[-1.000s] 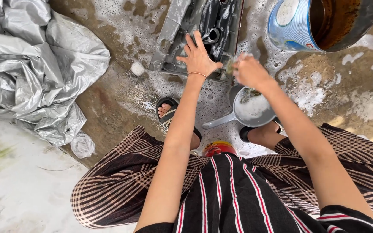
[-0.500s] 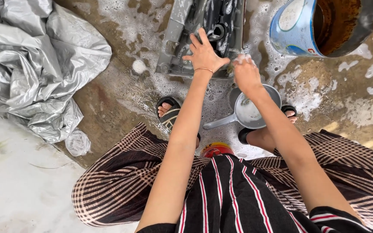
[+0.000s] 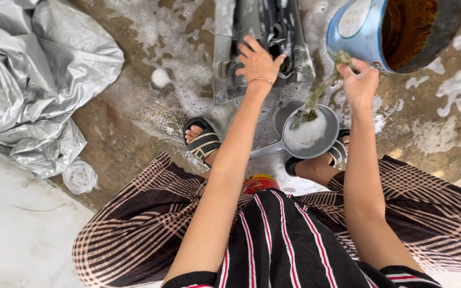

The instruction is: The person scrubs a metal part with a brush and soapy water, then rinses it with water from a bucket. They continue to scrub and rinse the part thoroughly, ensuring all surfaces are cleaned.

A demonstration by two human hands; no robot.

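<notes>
So the thing being worked on is a grey plastic panel lying flat on the wet, soapy ground, up near the top middle of the view. It's dark and ribbed in the centre with lighter grey edges, and there's foam all over it. The left hand is pressed down on it with the fingers spread out flat, so it's open and just resting on the surface, not gripping anything.

The right hand is off to the side of the panel, lifted a bit, and pinched closed around a greenish scrubbing pad. A stringy, sudsy bit of it hangs down from the hand toward a small grey saucepan full of soapy water, which sits on the ground just below the panel, between the person's feet in black sandals. The pan's handle points off toward the left foot.

Just beyond the right hand there's a big blue and white bucket, tipped so you can see its rusty brown inside. A red and yellow tin peeks out just above the striped skirt. Way over on the left is a crumpled silver tarp, well apart from everything else, with a small clear bag beside its lower edge.
</notes>
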